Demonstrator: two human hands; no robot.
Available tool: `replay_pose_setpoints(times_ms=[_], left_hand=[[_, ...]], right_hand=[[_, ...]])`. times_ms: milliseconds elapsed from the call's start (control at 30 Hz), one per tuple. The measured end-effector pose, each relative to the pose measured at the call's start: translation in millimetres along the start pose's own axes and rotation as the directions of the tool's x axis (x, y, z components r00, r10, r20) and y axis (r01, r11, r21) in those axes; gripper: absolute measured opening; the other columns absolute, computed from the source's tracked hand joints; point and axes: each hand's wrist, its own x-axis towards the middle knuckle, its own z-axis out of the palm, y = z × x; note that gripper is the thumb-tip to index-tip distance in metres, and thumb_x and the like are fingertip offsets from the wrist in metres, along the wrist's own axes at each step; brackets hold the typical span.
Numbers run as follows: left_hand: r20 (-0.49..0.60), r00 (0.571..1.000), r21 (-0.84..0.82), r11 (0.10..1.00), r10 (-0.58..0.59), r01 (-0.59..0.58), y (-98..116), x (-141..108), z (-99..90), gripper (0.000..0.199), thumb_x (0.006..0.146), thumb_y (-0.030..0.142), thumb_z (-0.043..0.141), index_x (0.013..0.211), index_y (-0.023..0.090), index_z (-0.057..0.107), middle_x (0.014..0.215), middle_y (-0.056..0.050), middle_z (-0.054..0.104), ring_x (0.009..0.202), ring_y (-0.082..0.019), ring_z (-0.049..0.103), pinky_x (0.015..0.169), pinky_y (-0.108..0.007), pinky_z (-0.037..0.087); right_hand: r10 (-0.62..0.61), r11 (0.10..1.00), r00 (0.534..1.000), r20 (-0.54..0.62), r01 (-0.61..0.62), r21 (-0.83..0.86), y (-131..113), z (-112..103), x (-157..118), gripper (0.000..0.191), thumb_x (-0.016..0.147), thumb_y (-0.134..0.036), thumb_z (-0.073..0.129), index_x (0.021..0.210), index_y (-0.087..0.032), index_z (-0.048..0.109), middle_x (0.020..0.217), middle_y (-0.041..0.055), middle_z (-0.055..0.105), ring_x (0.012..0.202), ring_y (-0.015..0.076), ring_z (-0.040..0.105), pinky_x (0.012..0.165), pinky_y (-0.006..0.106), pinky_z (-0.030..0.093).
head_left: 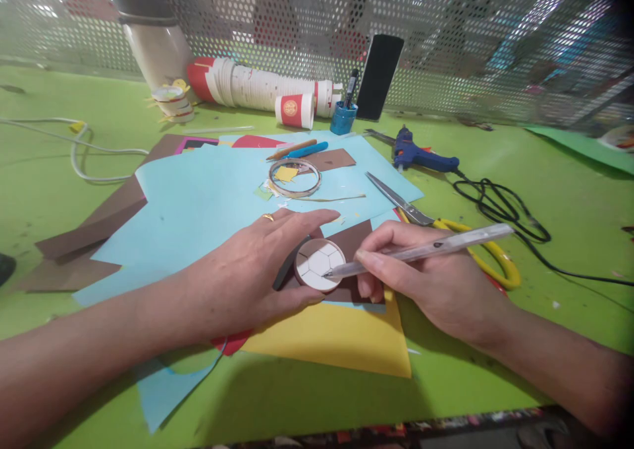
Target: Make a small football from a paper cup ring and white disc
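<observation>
A small round white disc (317,261), marked with dark lines in a pattern of angular cells, lies over brown paper (359,287). My left hand (262,264), with a gold ring on one finger, curves around the disc's left side, thumb at its lower edge and forefinger above it. Between the fingers of my right hand (421,277) is a clear pen (446,243), its tip touching the disc's lower right part. Yellow paper (337,337) and light blue paper (188,198) spread around and beneath.
Scissors (411,208) with yellow handles and a blue glue gun (421,157) with a black cord lie right. A tape ring (317,178) and pens (307,149) sit ahead. Behind are stacked paper cups (257,87), a blue pot (343,119), a phone (380,76) and perforated metal mesh (307,13).
</observation>
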Motion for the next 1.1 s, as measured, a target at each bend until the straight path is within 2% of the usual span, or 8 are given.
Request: replay_pose_setpoints(times_ms=[333, 1100], left_hand=[[0.002, 1.0, -0.031, 0.999, -0.015, 0.015, -0.5, -0.6, 0.6, 0.068, 0.084, 0.032, 0.069, 0.143, 0.022, 0.036, 0.126, -0.011, 0.062, 0.113, -0.027, 0.06, 0.091, -0.039, 0.049], [-0.001, 1.0, 0.029, 1.0, 0.001, -0.001, 0.7, -0.5, -0.7, 0.064, 0.087, 0.036, 0.066, 0.142, 0.02, 0.037, 0.129, -0.012, 0.062, 0.113, -0.027, 0.06, 0.09, -0.038, 0.05]], right_hand=[[-0.001, 0.998, 1.0, 0.013, 0.0, 0.067, 2.2, -0.5, -0.7, 0.016, 0.095, -0.029, 0.062, 0.081, -0.02, 0.061, 0.066, -0.0037, 0.07, 0.059, 0.0073, 0.063, 0.059, 0.018, 0.054], [-0.012, 1.0, 1.0, 0.019, 0.012, -0.028, -0.2, -1.8, -0.9, 0.017, 0.094, -0.026, 0.062, 0.078, -0.02, 0.062, 0.064, -0.0038, 0.069, 0.058, 0.0081, 0.063, 0.057, 0.018, 0.053]])
